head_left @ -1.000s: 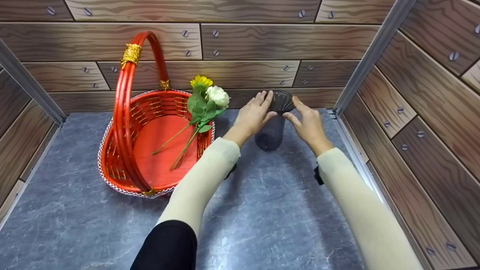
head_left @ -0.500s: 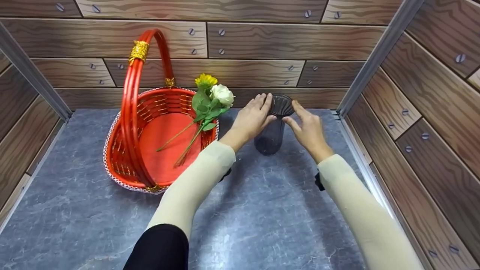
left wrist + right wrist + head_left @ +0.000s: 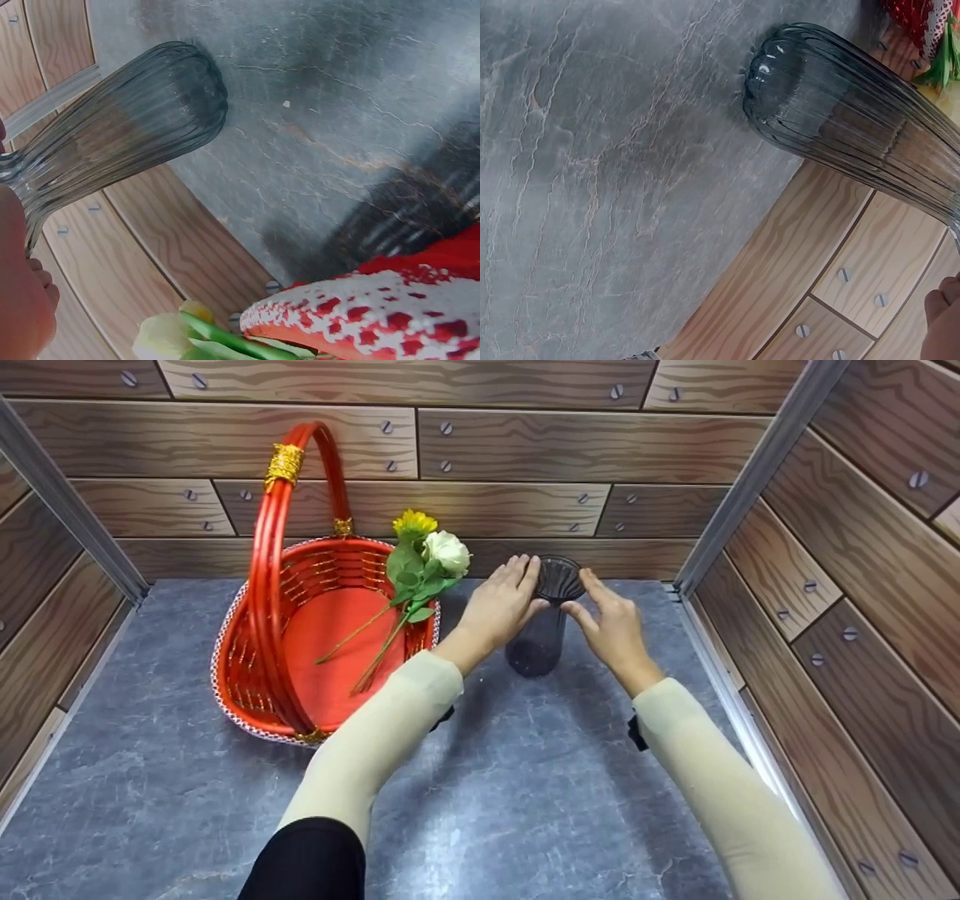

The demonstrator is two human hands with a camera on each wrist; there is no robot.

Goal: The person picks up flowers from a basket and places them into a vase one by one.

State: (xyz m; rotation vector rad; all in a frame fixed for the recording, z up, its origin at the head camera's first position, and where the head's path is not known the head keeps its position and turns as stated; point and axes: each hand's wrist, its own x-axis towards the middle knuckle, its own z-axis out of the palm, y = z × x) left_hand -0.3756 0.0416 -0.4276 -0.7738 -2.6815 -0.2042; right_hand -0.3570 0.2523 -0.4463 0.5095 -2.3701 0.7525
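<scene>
A dark, see-through ribbed glass vase (image 3: 535, 641) with a flared mouth stands upright on the grey marbled surface. My left hand (image 3: 501, 601) grips its neck from the left, the thumb in front and the fingers along the rim. From the right, my right hand (image 3: 615, 631) holds the same neck, thumb also in front. In the left wrist view the vase (image 3: 142, 120) shows its ribbed body and base, with part of the hand (image 3: 22, 292) at the neck. Only fingertips of the right hand (image 3: 943, 319) appear in the right wrist view, below the vase (image 3: 840, 105).
Left of the vase is a red woven basket (image 3: 330, 637) with a tall arched handle (image 3: 268, 562). A white rose (image 3: 448, 553) and a yellow flower (image 3: 414, 521) lean over its right rim, stems inside. Wood-patterned walls (image 3: 517, 446) enclose the back and sides.
Both hands have brought the vase slightly toward me, keeping hold of its neck. The view has shifted a little; basket and flowers stay in place.
</scene>
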